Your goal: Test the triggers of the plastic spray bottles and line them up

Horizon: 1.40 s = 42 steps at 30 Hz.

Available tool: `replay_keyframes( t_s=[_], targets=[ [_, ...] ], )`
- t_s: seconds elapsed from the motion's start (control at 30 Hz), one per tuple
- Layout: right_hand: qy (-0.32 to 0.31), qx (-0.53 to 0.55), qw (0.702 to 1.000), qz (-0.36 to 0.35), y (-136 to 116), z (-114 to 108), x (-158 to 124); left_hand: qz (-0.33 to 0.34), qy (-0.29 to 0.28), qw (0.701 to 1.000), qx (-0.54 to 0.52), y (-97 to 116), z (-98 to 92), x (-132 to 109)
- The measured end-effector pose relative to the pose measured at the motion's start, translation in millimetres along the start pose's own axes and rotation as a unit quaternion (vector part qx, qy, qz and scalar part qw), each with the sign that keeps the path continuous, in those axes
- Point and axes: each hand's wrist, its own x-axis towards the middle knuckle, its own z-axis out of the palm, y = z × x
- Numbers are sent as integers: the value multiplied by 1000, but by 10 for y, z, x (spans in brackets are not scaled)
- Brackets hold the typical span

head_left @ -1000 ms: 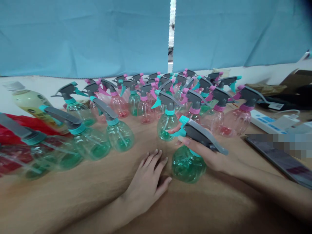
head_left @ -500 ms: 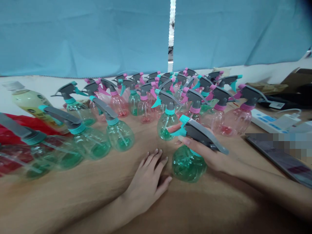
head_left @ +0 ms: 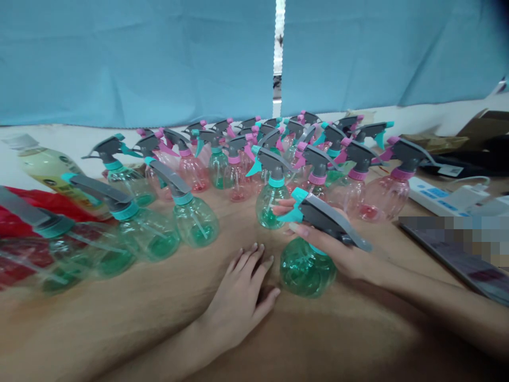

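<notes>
My left hand (head_left: 238, 292) lies palm down on the wooden table (head_left: 131, 323), its fingers stretched out and nothing in them. To its right stands a green spray bottle (head_left: 308, 268) with a grey head and turquoise trigger. Around the neck of that bottle, just below the head, is my right hand (head_left: 338, 249); the thumb shows on the near side, and fingertips stick out past the trigger. The palm side is hidden. Right behind them is another green spray bottle (head_left: 271, 209) with a turquoise collar.
Several pink and green spray bottles crowd the back, including a pink one (head_left: 385, 196). More green ones, such as one (head_left: 196, 223), line the left. A yellow-labelled bottle (head_left: 51, 164) leans near red plastic (head_left: 24, 212). At right are a power strip (head_left: 433, 196) and a dark flat device (head_left: 449, 260).
The fingers of my right hand have shifted slightly around the trigger. The bottle and my left hand stay in place.
</notes>
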Motion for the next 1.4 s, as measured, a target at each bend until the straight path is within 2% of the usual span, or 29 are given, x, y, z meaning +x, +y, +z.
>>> replay_keyframes(
  t_s=[0.3, 0.6, 0.73, 0.97, 1.2, 1.4],
  targets=[
    [0, -43, 999, 27, -74, -21, 12, -1, 9, 1000, -13, 0, -3, -1],
    [13, -80, 997, -19, -87, -2, 31, 2, 7, 1000, -5, -7, 5, 6],
    [8, -91, 996, -7, -80, 0, 51, 1, 17, 1000, -3, -2, 4, 4],
    [50, -131, 990, -33, -37, 17, 42, 0, 26, 1000, -5, -11, 12, 8],
    [2, -52, 999, 8, -93, 0, 51, -2, 15, 1000, 0, -5, 7, 15],
    [26, -7, 999, 28, -7, 30, 22, -6, 14, 1000, 7, -6, 26, 14]
  ],
)
